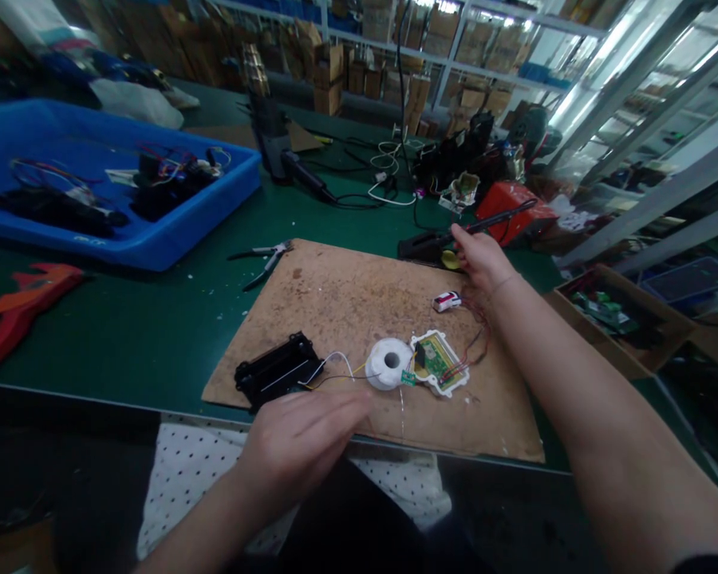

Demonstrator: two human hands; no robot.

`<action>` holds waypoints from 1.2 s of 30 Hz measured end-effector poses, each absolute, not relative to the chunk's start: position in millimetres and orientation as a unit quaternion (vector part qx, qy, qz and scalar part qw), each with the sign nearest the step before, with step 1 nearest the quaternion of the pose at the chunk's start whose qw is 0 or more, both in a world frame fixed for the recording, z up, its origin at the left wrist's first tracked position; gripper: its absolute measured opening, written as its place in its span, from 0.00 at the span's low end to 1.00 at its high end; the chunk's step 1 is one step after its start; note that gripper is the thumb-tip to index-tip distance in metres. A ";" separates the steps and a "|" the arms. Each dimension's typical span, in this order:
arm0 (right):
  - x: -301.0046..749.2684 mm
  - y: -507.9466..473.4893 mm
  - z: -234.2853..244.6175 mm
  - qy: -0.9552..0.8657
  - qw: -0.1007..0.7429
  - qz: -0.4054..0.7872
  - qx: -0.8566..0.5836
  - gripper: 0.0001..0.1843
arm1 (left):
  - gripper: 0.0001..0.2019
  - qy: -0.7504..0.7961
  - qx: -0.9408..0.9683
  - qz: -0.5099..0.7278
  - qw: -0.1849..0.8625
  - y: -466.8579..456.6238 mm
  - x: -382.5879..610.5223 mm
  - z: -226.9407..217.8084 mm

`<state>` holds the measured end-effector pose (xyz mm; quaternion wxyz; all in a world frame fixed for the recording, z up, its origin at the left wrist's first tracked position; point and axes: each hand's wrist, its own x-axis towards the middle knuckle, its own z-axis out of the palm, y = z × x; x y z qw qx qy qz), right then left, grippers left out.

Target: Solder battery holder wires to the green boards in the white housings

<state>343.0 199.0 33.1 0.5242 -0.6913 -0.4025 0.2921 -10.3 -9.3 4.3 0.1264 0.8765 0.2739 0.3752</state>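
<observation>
My right hand [484, 261] reaches to the far right edge of the brown board, closed around a black soldering iron [506, 216] at its dark stand [419, 246]. Low over the board's front edge, my left hand [311, 430] has its fingers pressed together; whatever lies between them is hidden. Just beyond those fingers stands a white spool of solder [378, 368], with a tiny green board [408, 378] against it. Thin wires run from there to an open black plastic housing [275, 368]. Right of the spool lies a green circuit board [439, 363] in a white frame, red wires attached.
A brown work board [347, 287] covers the table's front middle. Pliers [269, 257] lie at its left corner. Further left are a blue tray [173, 243] with wired parts and an orange-red tool [24, 307]. A heat gun [269, 135] stands behind; a cardboard box [604, 351] is right.
</observation>
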 end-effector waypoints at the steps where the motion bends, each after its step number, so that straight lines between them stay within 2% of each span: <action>1: 345.6 201.3 32.7 -0.401 0.531 0.281 -0.691 0.18 | 0.15 0.304 0.855 0.392 0.152 -11.6 -7.6 3.0; 4: 354.9 188.2 42.4 -0.399 0.576 0.212 -0.681 0.21 | 0.11 0.383 0.787 0.435 0.211 -16.7 0.4 4.7; 8: 350.7 127.2 64.6 -0.414 0.636 0.092 -0.645 0.34 | 0.08 0.420 0.747 0.444 0.263 -16.9 8.4 12.1; 10: 333.6 86.2 67.3 -0.453 0.636 0.074 -0.621 0.31 | 0.07 0.424 0.736 0.449 0.279 -15.3 11.9 15.3; 12: 309.3 46.7 61.4 -0.500 0.636 0.070 -0.584 0.21 | 0.06 0.423 0.729 0.455 0.287 -13.3 15.0 17.4; 14: 283.7 14.5 50.0 -0.529 0.623 0.095 -0.568 0.15 | 0.05 0.425 0.727 0.459 0.283 -11.4 17.4 18.2; 19: 242.8 -19.2 25.1 -0.603 0.566 0.216 -0.519 0.29 | 0.03 0.441 0.731 0.460 0.245 -8.0 17.5 14.3; 23: 233.9 -14.0 19.5 -0.616 0.548 0.254 -0.506 0.32 | 0.03 0.449 0.732 0.463 0.218 -7.4 14.7 8.2; 30: 240.6 -5.5 20.0 -0.646 0.507 0.262 -0.507 0.33 | 0.04 0.447 0.725 0.492 0.179 -2.3 11.4 2.7; 36: 252.3 1.6 15.3 -0.641 0.536 0.278 -0.473 0.36 | 0.04 0.432 0.749 0.490 0.106 0.2 13.3 9.1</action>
